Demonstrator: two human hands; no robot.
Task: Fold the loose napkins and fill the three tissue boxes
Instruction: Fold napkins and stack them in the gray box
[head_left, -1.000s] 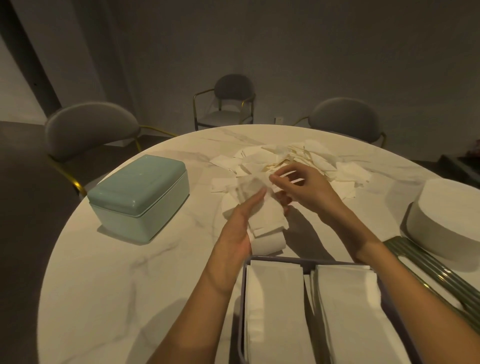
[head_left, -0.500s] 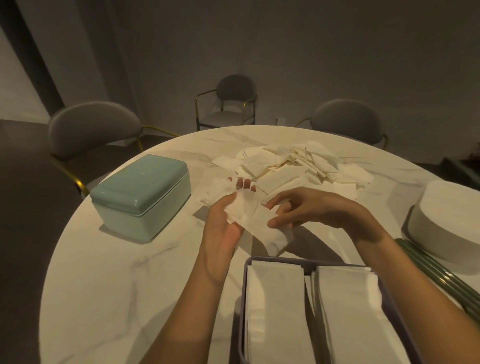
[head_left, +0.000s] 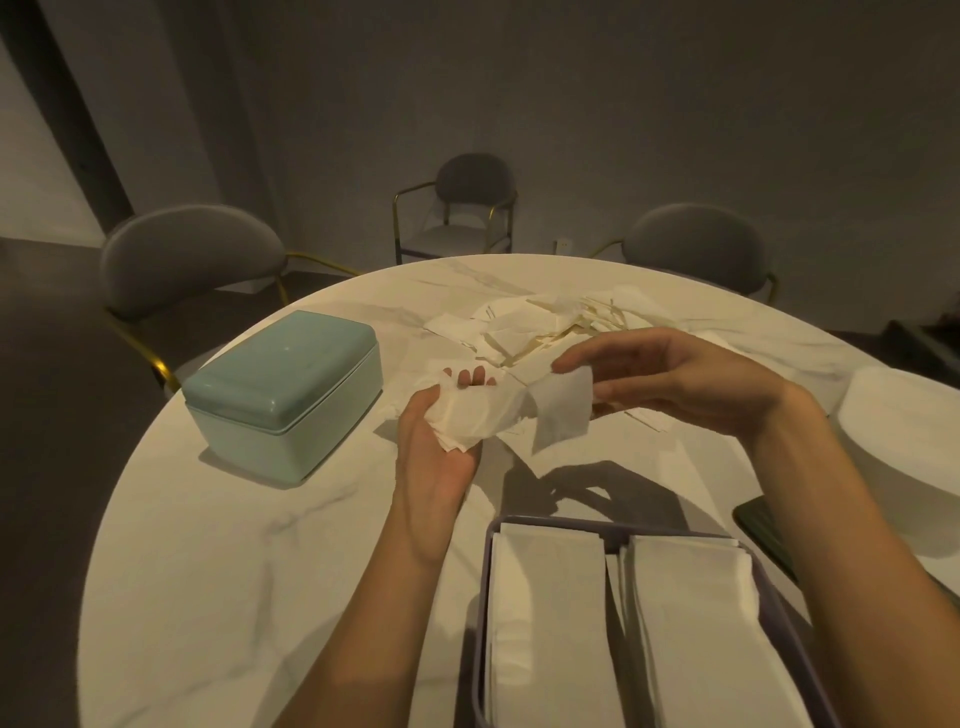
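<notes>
Evidently mid-fold: left hand (head_left: 441, 441) cups the napkin (head_left: 498, 410) above the counter's (head_left: 260, 571) middle, fingers (head_left: 470, 375) curled behind it, while the right hand (head_left: 670, 384) pinches its free corner, stretching it flat.

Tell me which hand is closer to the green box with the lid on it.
Left. The left hand holds a crumpled napkin just to the right of the green box. The right hand is farther right, past the napkin, pinching its other end.
</notes>
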